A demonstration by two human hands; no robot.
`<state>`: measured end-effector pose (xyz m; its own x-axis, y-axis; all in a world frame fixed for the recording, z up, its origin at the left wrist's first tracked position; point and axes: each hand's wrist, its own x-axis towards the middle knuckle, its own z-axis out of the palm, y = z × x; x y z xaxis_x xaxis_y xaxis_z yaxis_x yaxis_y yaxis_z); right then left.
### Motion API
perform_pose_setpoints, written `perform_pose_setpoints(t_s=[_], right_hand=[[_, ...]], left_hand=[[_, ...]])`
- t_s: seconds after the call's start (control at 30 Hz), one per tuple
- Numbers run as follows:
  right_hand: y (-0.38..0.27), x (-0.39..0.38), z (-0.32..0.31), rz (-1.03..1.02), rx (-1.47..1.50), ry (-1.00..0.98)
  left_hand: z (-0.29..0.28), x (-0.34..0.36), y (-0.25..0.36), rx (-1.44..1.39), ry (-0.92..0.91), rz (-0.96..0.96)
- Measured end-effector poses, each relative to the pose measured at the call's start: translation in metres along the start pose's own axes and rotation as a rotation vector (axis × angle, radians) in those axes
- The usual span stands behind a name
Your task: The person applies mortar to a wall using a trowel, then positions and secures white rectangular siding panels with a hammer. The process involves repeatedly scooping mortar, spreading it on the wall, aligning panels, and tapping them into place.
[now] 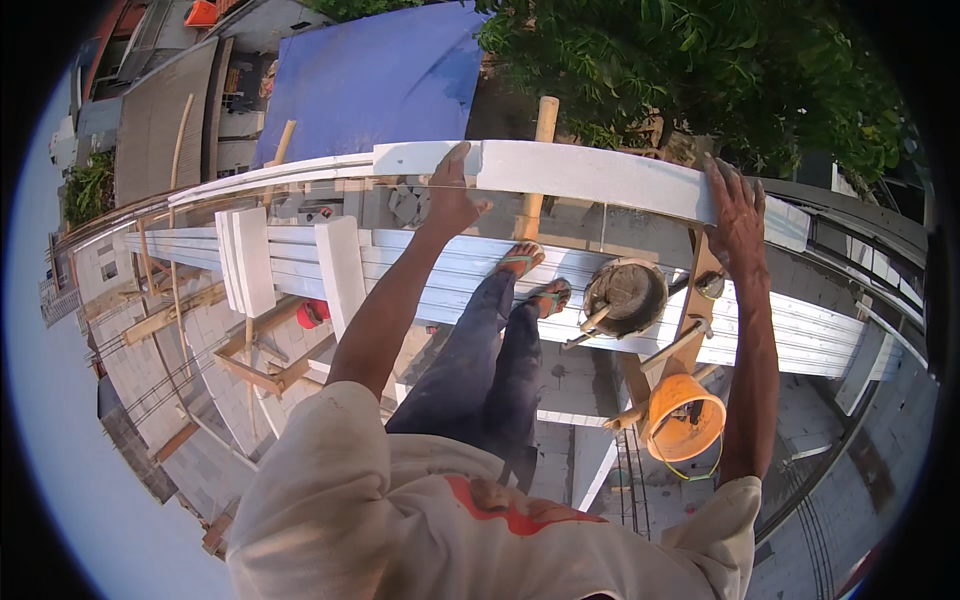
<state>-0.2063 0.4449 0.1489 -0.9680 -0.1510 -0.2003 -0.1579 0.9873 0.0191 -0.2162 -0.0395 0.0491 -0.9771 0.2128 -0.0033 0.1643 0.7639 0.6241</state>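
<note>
A long white block [590, 172] lies along the top of a narrow wall at the far side. My left hand [455, 197] is at its left end, over the joint with a neighbouring white block [405, 158], fingers over the top and thumb out. At the right end, my right hand [738, 215] grips the block with fingers spread over its top. Another pale block [787, 222] continues the row beyond my right hand. The undersides of both hands are hidden.
My sandalled feet stand on pale ribbed planks [430, 272] high above the ground. A round mortar pan [625, 297], a hammer [675, 343] and an orange bucket [687, 418] are at right. White blocks [343, 270] stand at left. A bamboo pole [540, 165] crosses the wall.
</note>
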Motion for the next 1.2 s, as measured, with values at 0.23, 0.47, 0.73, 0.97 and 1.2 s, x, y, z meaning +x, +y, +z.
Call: perform_pose_setpoints(t_s=[0.23, 0.47, 0.73, 0.97, 1.2], right_hand=[[0.006, 0.015, -0.004, -0.064, -0.052, -0.085], [0.017, 0.019, -0.007, -0.144, -0.048, -0.083], [0.016, 0.018, -0.014, -0.162, -0.010, -0.086], [0.018, 0.015, -0.016, -0.157, 0.005, -0.072], [0.005, 0.013, -0.019, -0.180, 0.012, -0.027]], left_hand=[[0.036, 0.029, -0.033, 0.213, -0.080, 0.222], [0.035, 0.053, -0.055, -0.178, -0.261, 0.366], [0.051, 0.046, -0.078, -0.232, -0.196, 0.316], [0.026, 0.070, -0.055, -0.127, -0.451, 0.218], [0.029, 0.072, -0.062, -0.100, -0.271, 0.382]])
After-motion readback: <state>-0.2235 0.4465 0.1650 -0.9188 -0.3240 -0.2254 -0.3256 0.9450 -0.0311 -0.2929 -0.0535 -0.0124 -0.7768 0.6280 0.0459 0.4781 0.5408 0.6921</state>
